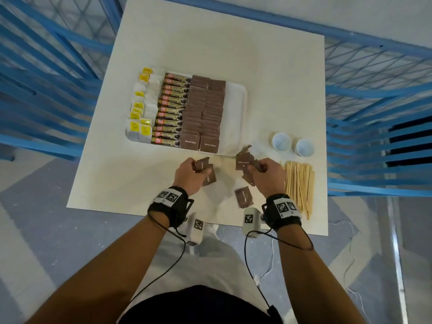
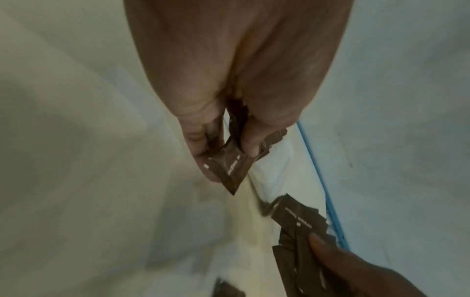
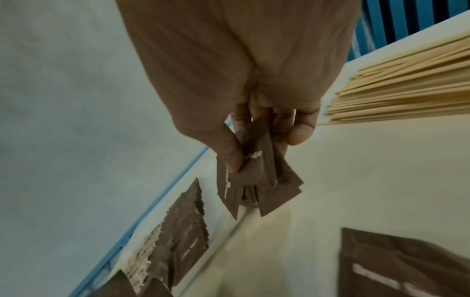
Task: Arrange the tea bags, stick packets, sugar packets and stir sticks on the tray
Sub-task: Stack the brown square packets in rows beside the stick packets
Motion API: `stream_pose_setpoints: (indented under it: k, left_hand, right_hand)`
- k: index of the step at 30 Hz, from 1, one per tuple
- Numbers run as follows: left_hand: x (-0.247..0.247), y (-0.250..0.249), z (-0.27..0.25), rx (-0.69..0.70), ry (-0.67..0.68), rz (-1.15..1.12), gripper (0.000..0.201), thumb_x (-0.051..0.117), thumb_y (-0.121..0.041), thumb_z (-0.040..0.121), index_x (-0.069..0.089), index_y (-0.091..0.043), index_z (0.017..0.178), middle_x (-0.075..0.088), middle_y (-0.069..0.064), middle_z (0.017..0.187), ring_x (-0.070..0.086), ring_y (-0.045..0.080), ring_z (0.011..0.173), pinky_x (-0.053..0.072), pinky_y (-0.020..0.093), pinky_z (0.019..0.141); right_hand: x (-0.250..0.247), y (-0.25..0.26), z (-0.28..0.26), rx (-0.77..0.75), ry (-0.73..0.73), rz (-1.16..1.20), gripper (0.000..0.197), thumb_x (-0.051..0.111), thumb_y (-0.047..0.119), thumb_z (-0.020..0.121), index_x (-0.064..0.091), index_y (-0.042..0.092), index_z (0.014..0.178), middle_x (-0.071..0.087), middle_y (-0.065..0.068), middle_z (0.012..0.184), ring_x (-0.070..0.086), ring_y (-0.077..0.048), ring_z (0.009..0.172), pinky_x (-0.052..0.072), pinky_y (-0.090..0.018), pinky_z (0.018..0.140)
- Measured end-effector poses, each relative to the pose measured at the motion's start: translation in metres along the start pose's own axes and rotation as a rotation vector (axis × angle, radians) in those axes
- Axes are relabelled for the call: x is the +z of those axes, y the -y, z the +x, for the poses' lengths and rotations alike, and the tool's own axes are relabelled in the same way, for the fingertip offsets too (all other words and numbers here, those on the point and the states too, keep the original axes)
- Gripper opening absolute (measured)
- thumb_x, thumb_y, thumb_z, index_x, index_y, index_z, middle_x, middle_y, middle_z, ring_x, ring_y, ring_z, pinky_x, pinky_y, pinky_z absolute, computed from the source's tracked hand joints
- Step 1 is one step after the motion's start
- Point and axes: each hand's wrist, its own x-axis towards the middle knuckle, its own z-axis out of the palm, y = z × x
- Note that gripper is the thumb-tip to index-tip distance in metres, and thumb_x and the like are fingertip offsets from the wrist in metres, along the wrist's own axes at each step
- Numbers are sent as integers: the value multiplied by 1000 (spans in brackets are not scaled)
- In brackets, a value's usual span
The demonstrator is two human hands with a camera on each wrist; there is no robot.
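A white tray point(image 1: 236, 94) on the table holds tea bags point(image 1: 140, 108) at the left, a column of stick packets point(image 1: 171, 111) and two columns of brown sugar packets point(image 1: 203, 111); its right strip is bare. Just in front of the tray, my left hand point(image 1: 189, 171) grips a few brown sugar packets point(image 2: 231, 170). My right hand point(image 1: 264, 171) pinches a fan of several sugar packets point(image 3: 257, 176). One loose sugar packet point(image 1: 244, 197) lies on the table between my wrists. Wooden stir sticks point(image 1: 299, 185) lie in a pile right of my right hand.
Two small white cups point(image 1: 281, 141) stand on the table right of the tray, behind the stir sticks. Blue metal racks point(image 1: 378, 141) flank the table on both sides. The near table edge point(image 1: 210, 218) runs just under my wrists.
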Motion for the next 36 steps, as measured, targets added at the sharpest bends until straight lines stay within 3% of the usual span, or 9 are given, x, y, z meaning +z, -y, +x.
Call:
stream_pose_setpoints:
  k: [2, 4, 9, 15, 17, 20, 26, 29, 36]
  left_hand:
    - [-6, 7, 17, -79, 39, -186, 52, 80, -43, 76, 63, -11, 113, 73, 8, 108, 72, 32, 99, 59, 48, 86]
    - [-15, -5, 18, -95, 126, -359, 40, 71, -25, 92, 61, -7, 126, 74, 14, 114, 75, 35, 99, 62, 50, 83]
    - [-40, -26, 18, -157, 308, -573, 31, 43, 3, 104, 60, -8, 127, 69, 20, 124, 72, 36, 105, 61, 53, 81]
    - [-71, -27, 31, -276, 423, -803, 52, 40, -7, 88, 58, -1, 137, 71, 18, 99, 61, 40, 106, 53, 68, 91]
    - [-81, -26, 36, -269, 466, -799, 49, 47, -16, 91, 58, -2, 137, 70, 24, 111, 61, 42, 111, 49, 71, 95]
    - [-91, -24, 43, -203, 490, -702, 36, 60, -15, 99, 62, -5, 134, 65, 27, 129, 65, 43, 117, 53, 67, 93]
    - [-97, -15, 59, -126, 441, -633, 44, 69, -2, 92, 61, -11, 134, 70, 17, 126, 67, 40, 116, 58, 62, 88]
    - [-96, -17, 62, -90, 400, -624, 42, 68, 1, 92, 62, -11, 132, 71, 18, 122, 68, 39, 112, 60, 58, 85]
    - [-91, -23, 69, -88, 259, -668, 40, 69, 4, 90, 63, -9, 128, 71, 17, 120, 68, 38, 112, 61, 54, 79]
  right_hand:
    - [-1, 14, -2, -27, -42, 28, 15, 72, 25, 85, 66, 11, 86, 69, 2, 80, 62, -16, 76, 46, -18, 68]
    - [0, 28, -4, -50, -37, 70, 15, 72, 27, 82, 66, 13, 82, 71, 0, 77, 66, -20, 78, 53, -36, 77]
    - [26, 66, -14, -94, 104, 249, 16, 75, 34, 77, 69, 20, 82, 73, 4, 81, 69, -20, 82, 58, -44, 80]
    - [72, 98, -21, -87, 138, 244, 16, 76, 28, 85, 69, 12, 86, 72, -2, 83, 68, -21, 84, 57, -45, 84]
    - [82, 105, -22, -89, 134, 261, 16, 77, 29, 84, 71, 14, 85, 73, 0, 81, 69, -21, 82, 57, -47, 82]
    - [92, 115, -23, -98, 137, 255, 18, 78, 33, 84, 75, 16, 87, 73, 0, 80, 68, -22, 81, 58, -45, 81]
    - [94, 129, -17, -50, 163, 316, 22, 76, 37, 88, 79, 15, 87, 69, 5, 68, 58, -9, 61, 49, -27, 64]
    - [92, 134, -13, -30, 211, 349, 33, 67, 37, 95, 77, 8, 87, 66, -7, 62, 53, -13, 51, 46, -29, 54]
    - [79, 138, 5, 40, 311, 498, 20, 64, 25, 98, 70, 6, 101, 75, -14, 88, 71, -25, 72, 59, -33, 61]
